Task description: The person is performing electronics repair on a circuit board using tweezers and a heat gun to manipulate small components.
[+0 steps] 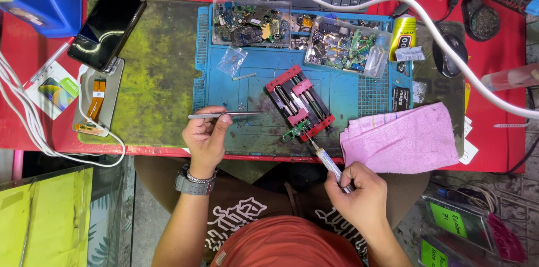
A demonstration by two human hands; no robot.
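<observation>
the right hand (359,194) pinches a light, slippery syringe (327,161) at its barrel, tip on the small fragile circuit board (296,130); the left hand (206,137) pinches thin stiff tweezers (224,115).

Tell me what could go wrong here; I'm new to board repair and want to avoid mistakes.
The syringe in the right hand points its tip at the small green board in the red clamp; too much could flood it. The tweezers in the left hand might nudge loose bits on the blue mat.
</observation>
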